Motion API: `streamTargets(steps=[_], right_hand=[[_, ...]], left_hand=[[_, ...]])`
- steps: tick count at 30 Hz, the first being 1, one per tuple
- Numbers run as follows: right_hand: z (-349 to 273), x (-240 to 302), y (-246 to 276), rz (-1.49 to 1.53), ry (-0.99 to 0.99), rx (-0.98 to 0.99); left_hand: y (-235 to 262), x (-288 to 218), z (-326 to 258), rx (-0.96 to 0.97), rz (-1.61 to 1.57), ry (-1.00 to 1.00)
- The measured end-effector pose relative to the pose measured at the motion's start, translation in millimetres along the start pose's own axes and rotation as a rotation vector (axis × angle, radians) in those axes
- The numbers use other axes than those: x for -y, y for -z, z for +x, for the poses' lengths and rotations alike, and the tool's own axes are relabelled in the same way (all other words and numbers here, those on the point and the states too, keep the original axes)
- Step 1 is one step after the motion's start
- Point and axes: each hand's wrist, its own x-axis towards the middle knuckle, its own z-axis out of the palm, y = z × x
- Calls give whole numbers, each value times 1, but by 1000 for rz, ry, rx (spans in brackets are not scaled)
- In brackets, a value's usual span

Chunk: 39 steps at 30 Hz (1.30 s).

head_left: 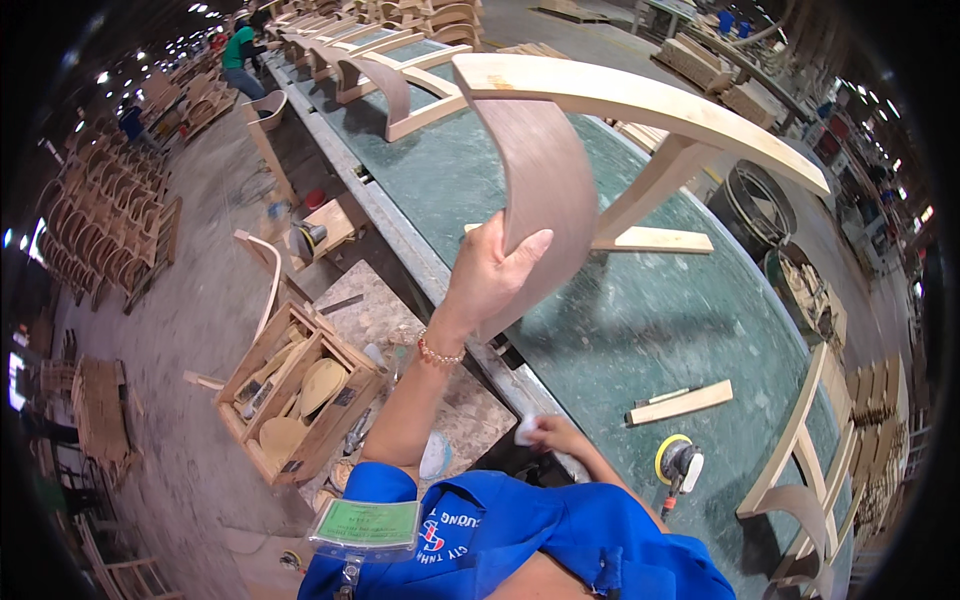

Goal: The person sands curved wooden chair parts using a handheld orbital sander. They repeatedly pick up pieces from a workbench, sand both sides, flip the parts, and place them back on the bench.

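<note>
My left hand (490,272) grips the edge of a curved wooden panel (552,185), with the thumb on its face and the other fingers mostly hidden. The panel is part of a chair frame with a long pale rail (640,95) on top and a slanted leg (655,190). It stands tilted over the green worktable (640,320). Low by the table's near edge, my right hand (560,436) is closed on a small white wad (526,430), whose material I cannot make out.
On the table lie a round sander (679,462) and a short wooden strip (690,400). More chair frames stand along the far end (400,90) and at right (800,470). A wooden box (300,395) with sanding discs sits left. Another person (240,55) works far off.
</note>
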Motion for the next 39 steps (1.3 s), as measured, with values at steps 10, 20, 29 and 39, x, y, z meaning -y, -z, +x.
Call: streamTargets(steps=[10,20,29,39], right_hand=[[44,-1,-60,-13,307,-235],[-200,-105,74,-946,-437,-1301],[-223,-108,80,-515,-252,-1274],[-262,107,106,-326,695,-1012]], left_hand=[[-1,2,-7,36,120,25],[-4,-18,-30,74,4,3],[-21,-20,-75,70,153,59],[-71,-10,-138,-59,-125,73]])
